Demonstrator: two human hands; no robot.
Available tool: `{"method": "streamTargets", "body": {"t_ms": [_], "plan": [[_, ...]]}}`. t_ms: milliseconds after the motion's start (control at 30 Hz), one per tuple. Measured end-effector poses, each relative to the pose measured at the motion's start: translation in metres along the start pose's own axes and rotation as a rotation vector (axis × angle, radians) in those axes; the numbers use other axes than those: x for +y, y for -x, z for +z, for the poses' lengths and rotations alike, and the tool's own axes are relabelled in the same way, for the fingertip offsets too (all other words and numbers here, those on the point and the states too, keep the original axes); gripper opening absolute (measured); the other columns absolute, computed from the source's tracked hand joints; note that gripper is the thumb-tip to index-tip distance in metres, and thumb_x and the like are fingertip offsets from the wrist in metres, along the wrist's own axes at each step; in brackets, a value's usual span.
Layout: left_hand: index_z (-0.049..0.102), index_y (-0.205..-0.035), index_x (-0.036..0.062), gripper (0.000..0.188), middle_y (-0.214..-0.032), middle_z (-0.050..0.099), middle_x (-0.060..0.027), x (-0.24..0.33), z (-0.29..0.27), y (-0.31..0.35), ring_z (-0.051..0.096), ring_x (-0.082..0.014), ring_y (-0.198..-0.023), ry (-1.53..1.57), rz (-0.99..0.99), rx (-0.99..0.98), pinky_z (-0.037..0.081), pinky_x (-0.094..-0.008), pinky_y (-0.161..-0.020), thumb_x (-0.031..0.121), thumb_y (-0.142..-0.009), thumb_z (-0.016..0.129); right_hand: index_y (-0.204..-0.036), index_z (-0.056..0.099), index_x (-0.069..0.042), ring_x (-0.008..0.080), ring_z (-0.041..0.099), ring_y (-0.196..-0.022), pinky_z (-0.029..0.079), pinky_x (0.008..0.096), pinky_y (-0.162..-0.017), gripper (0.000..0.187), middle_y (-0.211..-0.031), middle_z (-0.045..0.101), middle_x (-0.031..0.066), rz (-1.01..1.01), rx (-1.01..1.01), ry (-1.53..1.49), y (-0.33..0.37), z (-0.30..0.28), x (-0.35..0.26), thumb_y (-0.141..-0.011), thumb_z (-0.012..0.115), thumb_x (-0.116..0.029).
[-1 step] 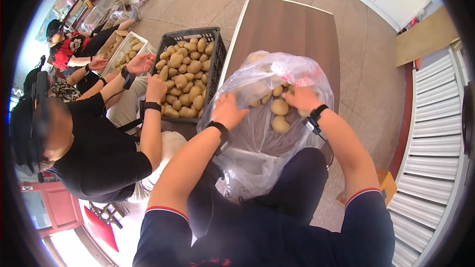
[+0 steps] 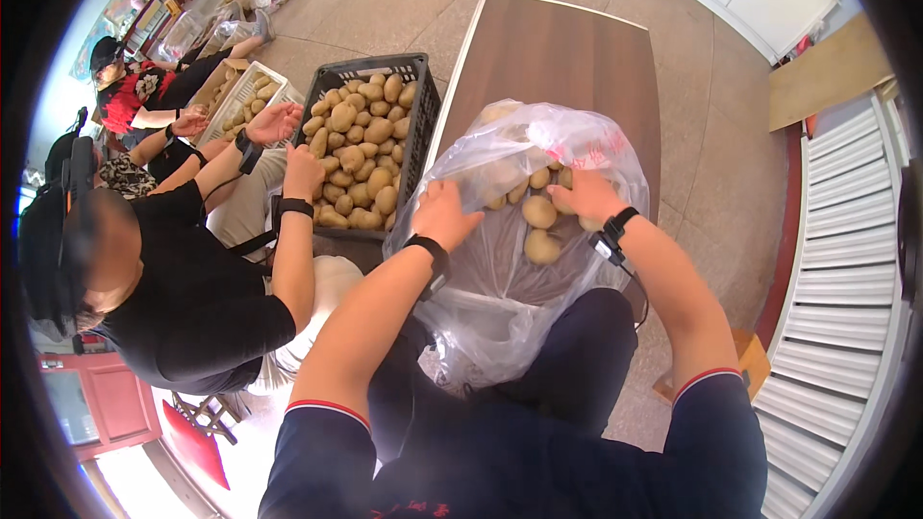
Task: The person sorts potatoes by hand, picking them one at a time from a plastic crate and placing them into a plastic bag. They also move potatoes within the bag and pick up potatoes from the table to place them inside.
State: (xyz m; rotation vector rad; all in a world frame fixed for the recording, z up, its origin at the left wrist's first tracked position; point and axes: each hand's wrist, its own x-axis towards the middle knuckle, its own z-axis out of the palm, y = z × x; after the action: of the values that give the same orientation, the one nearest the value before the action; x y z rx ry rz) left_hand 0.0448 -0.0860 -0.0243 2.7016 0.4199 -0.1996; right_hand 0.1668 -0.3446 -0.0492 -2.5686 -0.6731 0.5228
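A clear plastic bag (image 2: 490, 259) with red print lies over the near end of the brown table and hangs onto my lap. Several potatoes (image 2: 542, 247) are inside its wide mouth, on the right. My left hand (image 2: 447, 216) is at the bag's left side, its fingers bent over the film and its thumb pointing inward. On the right, my right hand (image 2: 586, 196) is over the potatoes, touching the film, its thumb spread from the fingers. Some of its fingertips are hard to make out. Both wrists wear black bands.
Left of the brown table (image 2: 553, 48) stands a black crate (image 2: 423, 86) full of potatoes. Beside it sits a person in black (image 2: 202, 298), hands raised near the crate. Farther back are a white crate (image 2: 279, 91) and another person. A white radiator (image 2: 836, 317) lines the right wall.
The potatoes under my right hand have shifted slightly toward me and left. My right hand has come a little nearer too; my left hand stays in place.
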Motion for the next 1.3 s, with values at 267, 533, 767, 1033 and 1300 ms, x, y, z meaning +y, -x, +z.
{"method": "streamTargets", "body": {"t_ms": [267, 533, 767, 1033, 1300], "plan": [[0.059, -0.094, 0.0033, 0.021, -0.095, 0.064, -0.0203, 0.000, 0.006, -0.040, 0.061, -0.0387, -0.092, 0.083, -0.060, 0.233, 0.050, -0.0481, -0.076, 0.023, -0.089, 0.054, -0.116, 0.059, -0.003, 0.0410, 0.062, -0.096, 0.048, 0.0477, -0.087, 0.054, -0.106, 0.066, 0.0196, 0.126, 0.005, 0.215, -0.021, -0.009, -0.037, -0.093, 0.045, -0.049], [0.060, -0.091, -0.0020, 0.025, -0.087, 0.064, -0.0264, -0.011, -0.040, -0.091, 0.060, -0.0442, -0.085, 0.509, -0.035, 0.488, 0.047, -0.0480, -0.075, 0.021, -0.090, 0.051, -0.117, 0.056, 0.006, 0.0425, 0.059, -0.104, 0.046, 0.0465, -0.092, 0.063, -0.110, 0.061, 0.0308, -0.061, 0.096, -0.079, -0.098, -0.009, -0.056, -0.094, 0.042, -0.051], [0.060, -0.087, -0.0006, 0.023, -0.069, 0.061, -0.0094, -0.030, 0.001, -0.119, 0.058, -0.0189, -0.056, 0.666, -0.055, 0.442, 0.046, -0.0341, -0.048, 0.021, -0.091, 0.055, -0.126, 0.052, 0.005, 0.0382, 0.057, -0.114, 0.043, 0.0425, -0.098, 0.066, -0.121, 0.058, 0.0283, -0.041, 0.000, -0.151, -0.141, 0.010, -0.050, -0.091, 0.049, -0.051], [0.059, -0.085, 0.0013, 0.021, -0.066, 0.056, -0.0030, -0.035, 0.026, -0.120, 0.051, -0.0119, -0.050, 0.779, -0.097, 0.350, 0.040, -0.0293, -0.040, 0.020, -0.092, 0.055, -0.137, 0.041, 0.001, 0.0322, 0.055, -0.119, 0.040, 0.0384, -0.103, 0.076, -0.126, 0.056, 0.0265, 0.078, -0.160, -0.238, -0.153, 0.011, -0.055, -0.081, 0.062, -0.045], [0.059, -0.087, 0.0010, 0.021, -0.068, 0.056, -0.0027, -0.055, 0.032, -0.121, 0.052, -0.0120, -0.055, 0.738, -0.072, 0.363, 0.041, -0.0299, -0.044, 0.021, -0.092, 0.055, -0.137, 0.044, -0.013, 0.0331, 0.055, -0.117, 0.043, 0.0427, -0.099, 0.068, -0.133, 0.053, 0.0173, -0.069, -0.153, -0.033, -0.127, 0.011, -0.067, -0.079, 0.062, -0.042]]}}
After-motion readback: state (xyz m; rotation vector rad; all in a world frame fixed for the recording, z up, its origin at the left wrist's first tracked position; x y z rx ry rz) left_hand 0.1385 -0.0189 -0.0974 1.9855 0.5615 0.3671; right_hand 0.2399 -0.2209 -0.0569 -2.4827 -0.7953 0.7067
